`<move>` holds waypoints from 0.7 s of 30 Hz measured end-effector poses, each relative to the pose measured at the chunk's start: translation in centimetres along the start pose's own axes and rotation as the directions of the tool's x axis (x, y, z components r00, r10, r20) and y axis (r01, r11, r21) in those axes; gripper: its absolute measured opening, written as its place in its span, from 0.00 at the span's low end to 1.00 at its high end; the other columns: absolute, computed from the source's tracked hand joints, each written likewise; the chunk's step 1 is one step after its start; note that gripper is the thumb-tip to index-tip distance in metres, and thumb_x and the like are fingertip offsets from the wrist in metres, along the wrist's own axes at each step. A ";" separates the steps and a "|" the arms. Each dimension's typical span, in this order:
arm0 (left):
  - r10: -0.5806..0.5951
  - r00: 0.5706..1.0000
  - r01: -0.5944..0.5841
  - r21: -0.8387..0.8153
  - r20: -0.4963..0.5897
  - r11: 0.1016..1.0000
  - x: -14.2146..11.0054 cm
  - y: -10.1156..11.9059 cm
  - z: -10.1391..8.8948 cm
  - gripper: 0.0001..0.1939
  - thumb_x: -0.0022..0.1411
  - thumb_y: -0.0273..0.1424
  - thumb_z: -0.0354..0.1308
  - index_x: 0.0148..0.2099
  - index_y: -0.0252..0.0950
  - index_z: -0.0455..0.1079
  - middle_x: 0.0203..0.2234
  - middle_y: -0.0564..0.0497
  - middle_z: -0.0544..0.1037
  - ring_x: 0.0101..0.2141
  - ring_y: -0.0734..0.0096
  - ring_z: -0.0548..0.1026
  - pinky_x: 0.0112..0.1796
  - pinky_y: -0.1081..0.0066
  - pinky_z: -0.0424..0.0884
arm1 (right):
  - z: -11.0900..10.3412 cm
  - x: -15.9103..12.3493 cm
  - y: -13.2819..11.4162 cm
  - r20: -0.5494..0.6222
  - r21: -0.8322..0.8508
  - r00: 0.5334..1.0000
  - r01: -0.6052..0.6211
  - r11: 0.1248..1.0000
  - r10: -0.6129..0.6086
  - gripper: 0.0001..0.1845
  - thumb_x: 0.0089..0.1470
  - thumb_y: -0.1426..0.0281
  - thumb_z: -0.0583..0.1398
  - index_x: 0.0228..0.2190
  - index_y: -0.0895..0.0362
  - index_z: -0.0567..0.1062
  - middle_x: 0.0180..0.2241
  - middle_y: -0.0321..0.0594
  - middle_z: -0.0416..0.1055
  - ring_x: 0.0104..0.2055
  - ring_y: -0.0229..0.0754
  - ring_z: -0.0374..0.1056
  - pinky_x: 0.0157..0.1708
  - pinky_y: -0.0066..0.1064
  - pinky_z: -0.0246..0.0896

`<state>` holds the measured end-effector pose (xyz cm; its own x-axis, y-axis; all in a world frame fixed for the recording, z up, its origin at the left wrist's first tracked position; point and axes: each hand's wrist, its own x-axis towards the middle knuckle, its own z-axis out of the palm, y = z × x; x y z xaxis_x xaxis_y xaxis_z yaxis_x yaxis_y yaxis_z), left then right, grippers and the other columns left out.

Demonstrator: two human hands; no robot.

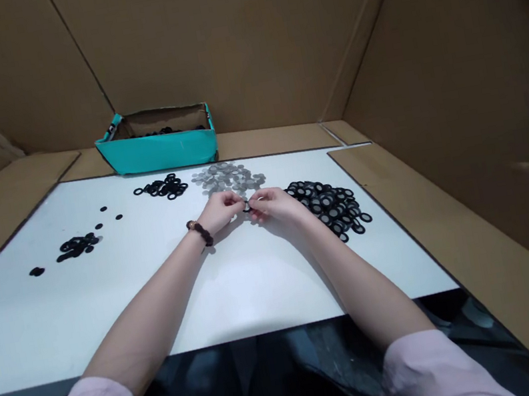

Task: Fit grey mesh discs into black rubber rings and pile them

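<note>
My left hand (220, 211) and my right hand (273, 204) meet at the middle of the white board (238, 283), fingertips pinched together on a small black ring (246, 207) held between them. Just beyond the fingers lies a heap of grey mesh discs (227, 176). Right of my right hand sits a large pile of black rings with grey centres (329, 206). A beaded bracelet (200, 232) circles my left wrist.
Loose black rings lie in a pile (164, 187) at the back and another (76, 246) to the left, with a few strays. A teal box (158, 140) holding black parts stands behind the board. Cardboard walls (268, 35) enclose the space.
</note>
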<state>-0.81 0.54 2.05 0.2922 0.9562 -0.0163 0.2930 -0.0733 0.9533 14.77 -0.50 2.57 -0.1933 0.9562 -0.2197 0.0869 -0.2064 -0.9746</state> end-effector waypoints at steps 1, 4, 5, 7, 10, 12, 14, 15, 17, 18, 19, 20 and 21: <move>0.024 1.000 -0.024 0.048 0.015 0.999 0.0 0.0 -0.1 0.05 0.45 0.30 0.57 0.26 0.33 0.68 0.17 0.56 0.68 0.20 0.79 0.62 0.22 0.76 0.57 | -0.1 0.0 0.1 0.004 -0.030 1.000 0.013 0.999 -0.013 0.08 0.44 0.73 0.64 0.20 0.60 0.70 0.15 0.38 0.68 0.18 0.35 0.65 0.19 0.24 0.59; 0.073 0.994 -0.084 0.148 0.076 0.985 0.0 0.0 -0.4 0.06 0.46 0.31 0.57 0.23 0.33 0.68 0.17 0.55 0.68 0.21 0.78 0.63 0.23 0.76 0.57 | -0.2 0.2 0.6 -0.017 -0.134 0.995 0.094 0.986 -0.097 0.08 0.44 0.72 0.64 0.19 0.60 0.70 0.13 0.37 0.67 0.17 0.34 0.63 0.18 0.24 0.57; 0.072 0.994 -0.084 0.148 0.082 0.985 -0.1 0.0 -0.3 0.06 0.46 0.31 0.56 0.23 0.33 0.67 0.16 0.56 0.67 0.20 0.78 0.62 0.23 0.76 0.56 | -0.1 0.3 0.8 -0.026 -0.154 0.992 0.117 0.981 -0.123 0.08 0.44 0.72 0.63 0.19 0.60 0.70 0.13 0.37 0.67 0.17 0.33 0.63 0.18 0.24 0.57; 0.055 0.997 -0.060 0.094 0.061 0.994 -0.2 0.0 -0.2 0.07 0.47 0.32 0.55 0.23 0.33 0.67 0.15 0.56 0.66 0.19 0.79 0.61 0.22 0.76 0.55 | 0.1 0.3 0.9 -0.053 -0.167 0.987 0.139 0.976 -0.150 0.08 0.45 0.73 0.62 0.19 0.59 0.70 0.14 0.36 0.67 0.17 0.33 0.62 0.19 0.24 0.57; 0.021 1.000 -0.021 -0.011 -0.004 1.000 -0.3 0.2 0.2 0.07 0.47 0.32 0.55 0.24 0.34 0.65 0.14 0.57 0.64 0.18 0.79 0.60 0.21 0.76 0.55 | 0.4 0.2 0.6 -0.113 -0.157 0.982 0.130 0.979 -0.149 0.08 0.45 0.72 0.62 0.19 0.59 0.68 0.15 0.35 0.68 0.17 0.33 0.63 0.21 0.24 0.59; -0.004 0.999 0.001 -0.046 -0.048 0.999 -0.4 0.4 0.5 0.07 0.47 0.33 0.56 0.23 0.34 0.64 0.14 0.58 0.64 0.18 0.80 0.59 0.21 0.76 0.55 | 0.6 0.1 0.2 -0.150 -0.119 0.977 0.132 0.984 -0.149 0.07 0.44 0.72 0.62 0.20 0.59 0.69 0.15 0.34 0.67 0.17 0.33 0.62 0.21 0.25 0.59; -0.014 0.995 0.006 -0.083 -0.094 0.997 -0.3 0.5 0.8 0.09 0.47 0.33 0.56 0.22 0.34 0.63 0.14 0.58 0.64 0.18 0.80 0.59 0.21 0.75 0.54 | 0.7 -0.1 -0.2 -0.147 -0.047 0.977 0.152 0.987 -0.157 0.05 0.43 0.72 0.62 0.24 0.59 0.70 0.15 0.33 0.66 0.18 0.33 0.62 0.22 0.25 0.60; -0.016 0.994 0.004 -0.104 -0.112 0.995 -0.3 0.5 0.9 0.09 0.47 0.34 0.56 0.22 0.34 0.63 0.15 0.58 0.64 0.18 0.81 0.59 0.21 0.75 0.54 | 0.7 -0.1 -0.4 -0.126 -0.009 0.978 0.167 0.986 -0.167 0.06 0.42 0.71 0.63 0.26 0.59 0.71 0.15 0.32 0.67 0.19 0.33 0.63 0.24 0.25 0.61; -0.021 0.991 0.002 -0.141 -0.135 0.990 -0.2 0.4 0.9 0.08 0.47 0.33 0.57 0.23 0.34 0.63 0.15 0.58 0.65 0.18 0.81 0.59 0.21 0.75 0.54 | 0.7 -0.2 -0.6 -0.079 0.048 0.978 0.195 0.980 -0.191 0.11 0.40 0.71 0.64 0.30 0.58 0.72 0.17 0.32 0.68 0.21 0.33 0.64 0.27 0.26 0.62; -0.025 0.990 0.004 -0.153 -0.140 0.988 -0.1 0.4 0.9 0.08 0.47 0.33 0.57 0.24 0.34 0.64 0.16 0.58 0.65 0.18 0.81 0.59 0.21 0.75 0.54 | 0.7 -0.2 -0.6 -0.065 0.064 0.978 0.202 0.977 -0.198 0.12 0.39 0.71 0.65 0.30 0.58 0.72 0.18 0.32 0.68 0.22 0.33 0.64 0.28 0.27 0.63; -0.030 0.990 0.008 -0.157 -0.138 0.988 -0.1 0.4 0.9 0.07 0.46 0.33 0.57 0.25 0.34 0.64 0.16 0.58 0.65 0.18 0.81 0.59 0.21 0.75 0.54 | 0.7 -0.2 -0.6 -0.064 0.068 0.977 0.205 0.976 -0.201 0.12 0.39 0.71 0.64 0.30 0.57 0.71 0.18 0.32 0.69 0.22 0.33 0.65 0.28 0.27 0.63; -0.033 0.991 0.013 -0.152 -0.130 0.988 0.0 0.4 0.8 0.07 0.46 0.32 0.57 0.25 0.34 0.64 0.16 0.58 0.65 0.18 0.81 0.59 0.21 0.75 0.54 | 0.8 -0.2 -0.5 -0.072 0.062 0.977 0.207 0.976 -0.203 0.11 0.39 0.71 0.64 0.29 0.57 0.71 0.18 0.32 0.68 0.22 0.33 0.64 0.28 0.27 0.63; -0.031 0.992 0.014 -0.139 -0.120 0.990 0.0 0.3 0.8 0.07 0.46 0.32 0.57 0.25 0.34 0.64 0.16 0.58 0.65 0.18 0.81 0.59 0.21 0.75 0.54 | 0.8 -0.2 -0.5 -0.084 0.046 0.975 0.210 0.977 -0.206 0.10 0.39 0.72 0.63 0.29 0.57 0.71 0.18 0.32 0.68 0.22 0.33 0.64 0.28 0.27 0.62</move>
<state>-0.04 0.28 2.15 0.1714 0.9852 -0.0091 0.1679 -0.0201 0.9856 13.98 -0.75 3.07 -0.1240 0.9922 -0.0101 -0.0006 -0.0103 -0.9999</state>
